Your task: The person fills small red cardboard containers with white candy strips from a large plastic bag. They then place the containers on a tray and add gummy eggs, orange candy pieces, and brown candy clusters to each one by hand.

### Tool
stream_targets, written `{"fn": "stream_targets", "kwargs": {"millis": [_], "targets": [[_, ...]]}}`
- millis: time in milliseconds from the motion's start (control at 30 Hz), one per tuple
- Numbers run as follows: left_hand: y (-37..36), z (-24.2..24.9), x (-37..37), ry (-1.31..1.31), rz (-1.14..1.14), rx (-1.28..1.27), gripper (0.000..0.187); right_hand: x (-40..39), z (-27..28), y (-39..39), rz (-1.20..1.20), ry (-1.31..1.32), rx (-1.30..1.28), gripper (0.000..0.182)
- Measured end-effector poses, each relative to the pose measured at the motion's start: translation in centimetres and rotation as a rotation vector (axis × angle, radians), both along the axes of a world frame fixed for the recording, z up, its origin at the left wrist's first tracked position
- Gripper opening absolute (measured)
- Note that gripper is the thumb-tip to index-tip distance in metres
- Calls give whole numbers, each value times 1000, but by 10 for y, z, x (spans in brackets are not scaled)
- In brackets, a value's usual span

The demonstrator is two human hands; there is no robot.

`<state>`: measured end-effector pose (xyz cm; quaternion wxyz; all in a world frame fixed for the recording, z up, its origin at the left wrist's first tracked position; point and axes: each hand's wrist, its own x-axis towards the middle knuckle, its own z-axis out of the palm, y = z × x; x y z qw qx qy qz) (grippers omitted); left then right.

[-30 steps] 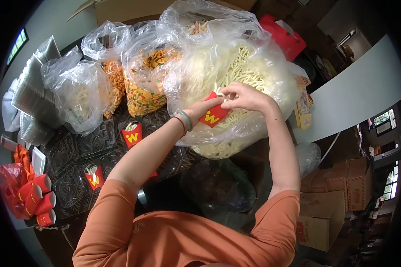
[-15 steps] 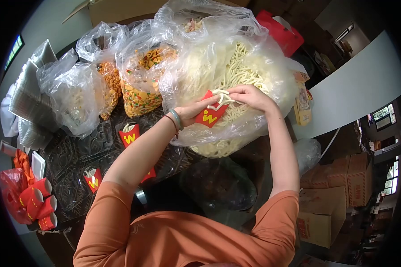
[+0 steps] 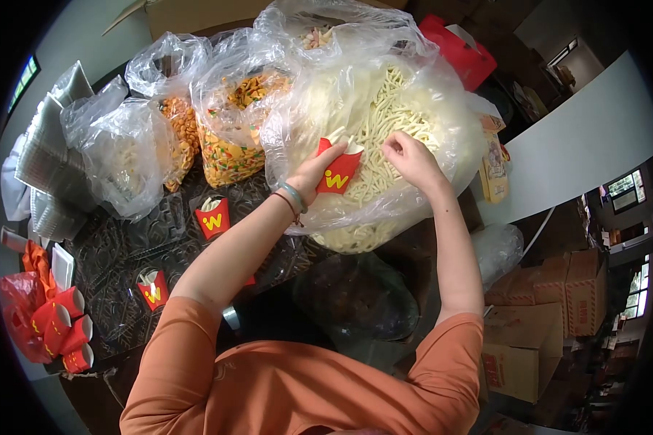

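Note:
My left hand [image 3: 310, 175] grips a red french-fry carton [image 3: 335, 174] with a yellow mark, upright over the big plastic bag. Pale fry-shaped sticks [image 3: 339, 135] poke out of its top. To the right of the carton, apart from it, my right hand [image 3: 412, 161] hovers over the loose pale sticks [image 3: 392, 98] in the bag. Its fingers are curled together, and whatever they may hold is hidden. The clear bag [image 3: 290, 138] lies wide open around the sticks. Two more filled cartons, one nearer [image 3: 153, 291] and one farther [image 3: 212, 219], stand left of my left forearm.
Bags of orange snacks [image 3: 228, 156] and a clear bag [image 3: 123, 159] stand at the back left. Stacked clear trays [image 3: 47, 159] lean at the far left. Several unfilled red cartons [image 3: 69, 330] lie at the left edge. Cardboard boxes [image 3: 530, 341] sit at the right.
My right hand has drawn away from the carton's mouth, to the right. My left hand has tipped the carton more upright, and the sticks now sit inside it instead of lying across its top.

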<state>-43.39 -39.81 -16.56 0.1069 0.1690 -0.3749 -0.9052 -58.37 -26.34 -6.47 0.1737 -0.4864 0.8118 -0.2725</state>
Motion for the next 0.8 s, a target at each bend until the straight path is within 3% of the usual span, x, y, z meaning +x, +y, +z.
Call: {"fn": "stream_targets", "kwargs": {"millis": [33,67,133,200,300,367,433,500,533,700,800], "targets": [[0,-1,2,22,47,-18,49,3,4,3,-105,125,288,26],[1,-2,4,9,83,-55,50,5,-5,3,-63,295,354,31],[3,-4,6,6,86,-68,50,12,-26,5,81,519,383,32],[2,-6,10,2,98,-83,50,9,-47,3,112,585,354,29],[-2,-5,17,5,57,-16,49,4,-46,-8,130,550,383,23],[-4,0,24,-22,-44,-20,46,8,-22,-5,-40,290,235,16],[-3,4,29,-9,-68,-72,46,6,-7,-5,-61,264,231,15],[0,9,31,7,-93,-126,46,3,-3,-4,2,417,-197,13],[3,11,31,-14,-92,-162,47,7,2,-4,52,360,-276,12],[11,11,20,-14,-66,-230,48,24,0,-9,309,308,-202,14],[11,9,18,-16,-42,-193,46,24,-1,-9,365,-51,-40,20]]}}
